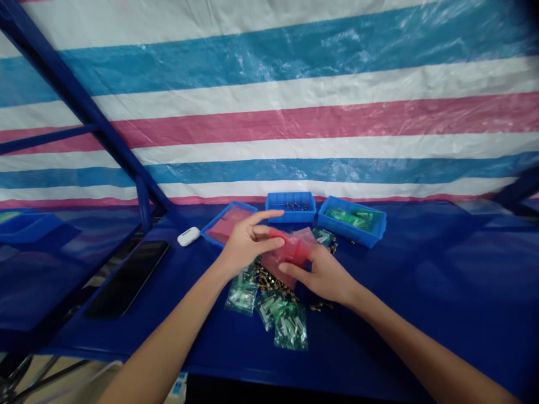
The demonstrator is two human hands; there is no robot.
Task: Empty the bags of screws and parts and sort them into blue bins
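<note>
Between my two hands is a translucent red plastic bag [290, 252], held above a pile of brass-coloured screws [269, 278]. My left hand [248, 238] pinches the bag's upper left edge between thumb and fingers, its index finger stretched out. On the bag's right side, my right hand [324, 272] grips it with the thumb in front. Green-tinted clear bags of small parts [290, 326] lie below the pile, nearer to me. Whether anything is inside the red bag I cannot make out.
Behind the hands stand a blue bin with red bags [208, 234], a blue bin with a few screws [290, 217] and a blue bin with green bags [370, 238]. A white case [188, 236] and a black phone [128, 278] lie left on the blue table [421, 314].
</note>
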